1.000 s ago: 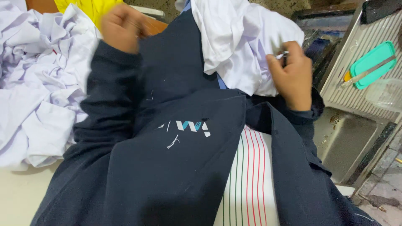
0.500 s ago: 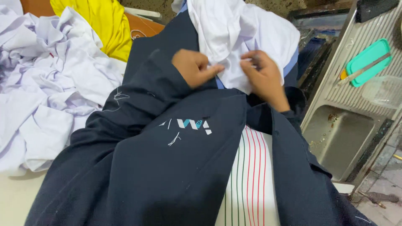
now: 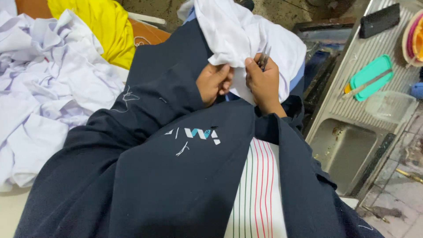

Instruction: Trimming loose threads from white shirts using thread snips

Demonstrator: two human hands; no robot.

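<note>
Fingers (image 3: 222, 72) of left hand (image 3: 214, 83) pinched together on a fold of the white garment (image 3: 240, 33), thumb against fingertips, cloth clamped between them. Right hand (image 3: 263, 83) just beside it, fingers curled shut around small metal snips (image 3: 264, 55); blade tips poke up past the knuckles and lie against the same white cloth. Hands nearly touching, both at the lower edge of the garment.

White garment is bunched up at top centre, hanging over the person's lap, resting on a dark navy jacket (image 3: 176, 167) with a small teal-and-white logo on the chest. Both sleeves are navy too. White fabric with red and green stripes (image 3: 257, 194) shows below the jacket opening.

To the left: heap of crumpled pale lilac-white clothes (image 3: 48, 88), yellow cloth (image 3: 103, 26) behind it. To the right: steel sink unit (image 3: 348, 150) with ribbed drainboard, teal lid (image 3: 370, 77) with a knife across it, clear plastic tub (image 3: 390, 105) near it.
</note>
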